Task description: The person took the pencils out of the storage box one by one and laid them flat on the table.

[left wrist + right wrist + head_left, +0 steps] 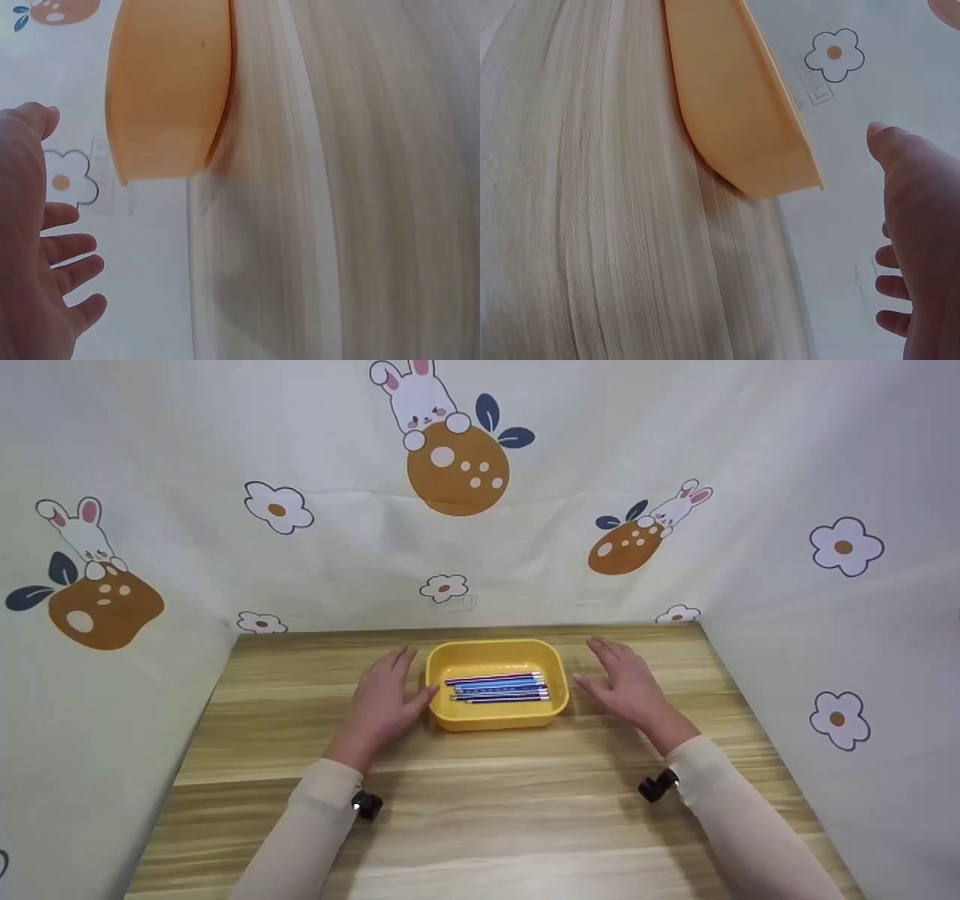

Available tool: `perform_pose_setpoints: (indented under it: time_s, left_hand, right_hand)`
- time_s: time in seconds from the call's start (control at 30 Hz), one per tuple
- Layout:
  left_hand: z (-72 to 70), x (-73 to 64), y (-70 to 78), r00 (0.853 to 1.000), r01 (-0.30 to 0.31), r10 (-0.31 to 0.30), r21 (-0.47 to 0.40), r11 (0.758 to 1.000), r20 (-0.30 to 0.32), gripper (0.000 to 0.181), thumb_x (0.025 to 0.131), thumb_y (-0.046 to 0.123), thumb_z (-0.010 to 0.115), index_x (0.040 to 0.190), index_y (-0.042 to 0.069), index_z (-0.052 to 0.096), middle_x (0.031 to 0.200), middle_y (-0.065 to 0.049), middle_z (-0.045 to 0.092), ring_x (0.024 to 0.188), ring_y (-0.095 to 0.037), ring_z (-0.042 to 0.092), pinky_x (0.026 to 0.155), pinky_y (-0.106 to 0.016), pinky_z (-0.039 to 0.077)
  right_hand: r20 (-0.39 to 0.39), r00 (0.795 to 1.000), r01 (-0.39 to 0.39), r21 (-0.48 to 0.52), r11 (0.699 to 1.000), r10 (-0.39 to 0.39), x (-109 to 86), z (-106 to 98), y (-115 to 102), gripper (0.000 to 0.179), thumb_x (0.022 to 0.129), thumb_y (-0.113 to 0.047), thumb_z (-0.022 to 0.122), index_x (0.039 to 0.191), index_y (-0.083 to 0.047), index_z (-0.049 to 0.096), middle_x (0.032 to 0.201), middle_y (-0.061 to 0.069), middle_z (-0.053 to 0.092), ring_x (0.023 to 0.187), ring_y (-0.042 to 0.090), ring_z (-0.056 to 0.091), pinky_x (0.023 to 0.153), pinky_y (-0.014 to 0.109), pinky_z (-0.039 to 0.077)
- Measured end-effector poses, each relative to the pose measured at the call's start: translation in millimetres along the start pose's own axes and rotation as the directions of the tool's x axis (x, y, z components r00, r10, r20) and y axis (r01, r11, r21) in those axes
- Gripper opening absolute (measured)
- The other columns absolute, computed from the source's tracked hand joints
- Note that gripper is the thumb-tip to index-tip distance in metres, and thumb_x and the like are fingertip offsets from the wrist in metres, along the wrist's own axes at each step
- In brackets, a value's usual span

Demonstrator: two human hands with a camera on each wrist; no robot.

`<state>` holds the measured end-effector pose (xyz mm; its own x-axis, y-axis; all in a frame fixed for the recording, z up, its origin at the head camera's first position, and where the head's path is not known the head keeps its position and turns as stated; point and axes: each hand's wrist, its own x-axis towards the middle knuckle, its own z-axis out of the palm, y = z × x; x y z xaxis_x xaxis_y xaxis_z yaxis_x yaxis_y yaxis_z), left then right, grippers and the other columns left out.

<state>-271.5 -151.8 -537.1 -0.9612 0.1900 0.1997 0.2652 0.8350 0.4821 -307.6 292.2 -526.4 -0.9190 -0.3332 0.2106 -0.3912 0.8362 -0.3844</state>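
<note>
Backdrop: a pale cloth (570,472) printed with rabbits, flowers and orange shapes hangs behind and at both sides of the worktop, closing the work area in on three sides.

Worktop: a light wood-grain surface (480,825) carries everything; the tray sits toward its far edge, near the cloth, in the middle.

Tray: a yellow plastic tray (551,656) with rounded corners stands flat on the worktop between the two hands. Its raised walls keep the contents from rolling off.

Left hand: the left hand (382,697) lies palm down on the worktop just beside the tray's left wall. Its grip is spread, fingers straight and apart, holding nothing; the thumb reaches toward the tray's near-left corner and seems to touch it, though contact cannot be told for certain. The left wrist view shows the open fingers (71,274) apart from the tray wall.

Right hand: the right hand (626,686) rests palm down near the tray's right wall, a small gap between them. Its grip is also spread and holds nothing. The mirrored placement suggests both hands flank the tray evenly.

Pencils: a small bundle of pencils (499,688), blue and purple, lies side by side inside the tray, lengthwise left to right, untouched by either hand.
</note>
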Motion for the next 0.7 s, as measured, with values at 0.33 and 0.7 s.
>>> perform_pose_setpoints:
  time_s: [0.33,0.7]
  left_hand:
    - [13.1,1.6,10.1,0.999,0.000,0.001,-0.041,0.999,0.042,0.110,0.100,0.084,0.052,0.172,0.003,0.036,0.177,-0.021,0.033,0.164,-0.044,0.029,0.134,-0.062,0.022]
    - [29.8,9.4,13.8,0.995,-0.012,0.018,-0.061,0.998,0.098,0.116,0.095,0.079,0.068,0.177,0.009,0.025,0.182,-0.016,0.024,0.167,-0.041,0.024,0.133,-0.062,0.023]
  right_hand:
    - [0.005,0.999,0.035,-0.021,0.999,-0.035,-2.7,-0.6,-6.2,0.079,0.107,-0.056,0.067,0.165,-0.005,0.051,0.170,0.019,0.047,0.158,0.043,0.040,0.128,0.066,0.031]
    - [0.010,0.998,0.055,-0.046,0.997,-0.054,-5.4,3.0,-7.7,0.074,0.107,-0.054,0.067,0.160,-0.003,0.056,0.169,0.018,0.048,0.156,0.043,0.042,0.126,0.067,0.034]
